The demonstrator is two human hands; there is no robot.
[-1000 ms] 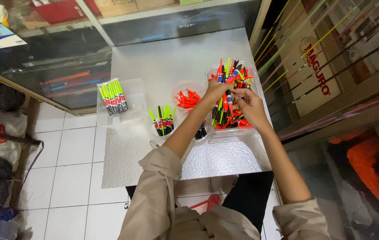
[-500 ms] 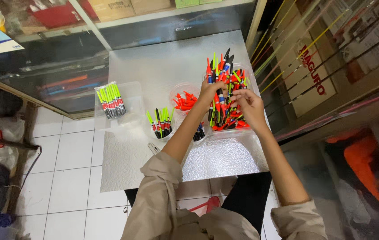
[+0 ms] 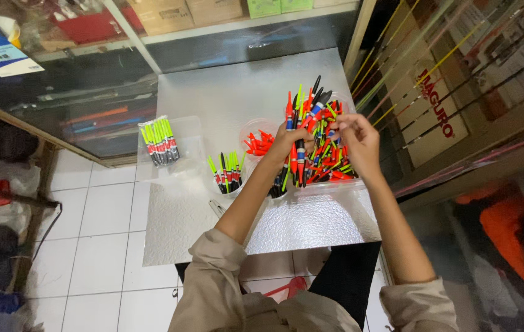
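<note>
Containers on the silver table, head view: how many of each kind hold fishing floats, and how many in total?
Round clear cups: 3, namely the cup of green-tipped floats, the cup of orange pieces and a cup of dark floats partly hidden by the left hand's forearm.
Rectangular clear tray: 1.
Flat clear bag: 1.
Total: 5.

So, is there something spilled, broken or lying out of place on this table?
Nothing stands out. The floats sit in their clear containers, one bagged bundle lies flat, and the left hand holds a bunch of floats beside the right hand.
</note>
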